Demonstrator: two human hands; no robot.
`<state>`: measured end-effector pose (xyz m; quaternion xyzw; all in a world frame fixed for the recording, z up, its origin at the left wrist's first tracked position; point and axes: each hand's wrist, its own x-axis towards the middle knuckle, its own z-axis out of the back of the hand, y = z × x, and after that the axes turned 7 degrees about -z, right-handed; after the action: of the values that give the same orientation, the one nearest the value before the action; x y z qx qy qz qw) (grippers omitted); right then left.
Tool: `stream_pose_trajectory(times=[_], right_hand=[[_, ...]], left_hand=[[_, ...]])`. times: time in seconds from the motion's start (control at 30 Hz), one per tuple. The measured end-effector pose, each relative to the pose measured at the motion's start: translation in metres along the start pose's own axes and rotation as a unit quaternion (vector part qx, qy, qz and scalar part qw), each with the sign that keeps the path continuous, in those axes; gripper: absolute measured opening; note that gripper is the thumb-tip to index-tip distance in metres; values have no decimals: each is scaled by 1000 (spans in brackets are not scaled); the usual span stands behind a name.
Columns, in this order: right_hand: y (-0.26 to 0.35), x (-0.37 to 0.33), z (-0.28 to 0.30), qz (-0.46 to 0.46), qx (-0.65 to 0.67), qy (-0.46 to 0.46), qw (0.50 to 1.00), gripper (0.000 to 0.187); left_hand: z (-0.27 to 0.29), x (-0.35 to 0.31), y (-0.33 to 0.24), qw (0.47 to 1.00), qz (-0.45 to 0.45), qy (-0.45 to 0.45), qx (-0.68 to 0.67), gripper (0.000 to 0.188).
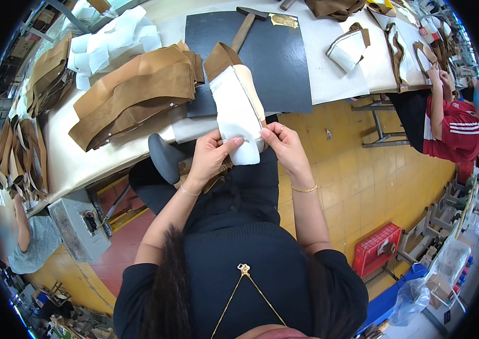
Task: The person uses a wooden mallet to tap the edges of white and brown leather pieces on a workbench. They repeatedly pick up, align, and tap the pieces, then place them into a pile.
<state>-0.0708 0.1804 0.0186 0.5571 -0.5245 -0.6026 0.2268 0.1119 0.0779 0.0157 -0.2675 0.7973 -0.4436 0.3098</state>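
Observation:
Between my hands is a long brown leather piece with a white lining (233, 110), held over my lap, its far end lying on the black board (287, 73). My left hand (214, 151) pinches the near left side, thumb on top of the white lining. With its thumb and fingers closed, my right hand (284, 144) grips the right edge, where a tan strip runs along the white. Left of the piece lies a stack of brown leather panels (138, 85). A hammer (245, 29) with a wooden handle rests on the board beyond it.
White lining pieces (118, 39) are heaped at the far left of the table. Another lined leather piece (348, 48) lies right of the board. A person in a red shirt (455, 125) works at the right; another in grey (33, 243) sits left. A red crate (376, 248) stands right.

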Motion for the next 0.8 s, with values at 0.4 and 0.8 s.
stream_pose_trajectory(times=[0.4, 0.8], right_hand=[[1, -3, -1, 25, -14, -40, 999, 22], [6, -2, -19, 8, -234, -168, 958, 42]], left_hand=[[-18, 6, 5, 976, -72, -87, 186, 25], [-12, 4, 26, 977, -60, -74, 189, 26]])
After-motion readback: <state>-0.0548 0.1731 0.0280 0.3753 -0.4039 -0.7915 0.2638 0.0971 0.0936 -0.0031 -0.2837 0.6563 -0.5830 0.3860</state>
